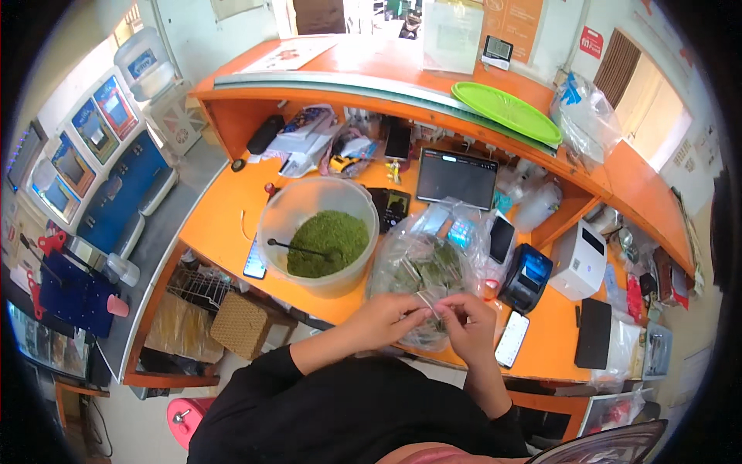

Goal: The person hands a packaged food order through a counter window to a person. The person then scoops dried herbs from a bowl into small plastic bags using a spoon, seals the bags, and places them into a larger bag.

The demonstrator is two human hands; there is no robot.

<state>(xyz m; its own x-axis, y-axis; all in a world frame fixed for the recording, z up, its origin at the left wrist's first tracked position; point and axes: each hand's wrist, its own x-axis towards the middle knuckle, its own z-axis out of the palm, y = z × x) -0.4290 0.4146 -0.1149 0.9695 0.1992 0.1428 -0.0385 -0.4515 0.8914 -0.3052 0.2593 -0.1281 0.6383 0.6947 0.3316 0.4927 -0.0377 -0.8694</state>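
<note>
My left hand (385,319) and my right hand (466,319) meet over the near edge of a large clear plastic bag (388,272). Between their fingertips they pinch the top of a small clear plastic bag (429,300), whose lower part is hard to make out. Inside the large bag lie several small packets of green material (426,264). To its left stands a translucent plastic tub (348,282) with green powdery or finely chopped material (342,235) in it. A black long-handled spoon (298,248) rests in that material, its bowl partly buried.
A smartphone (512,339) lies right of my right hand, near a black card terminal (526,277) and a white label printer (578,259). A tablet (457,178) stands behind the large bag. Another phone (254,259) lies beside the tub. A green tray (507,113) rests on the upper shelf.
</note>
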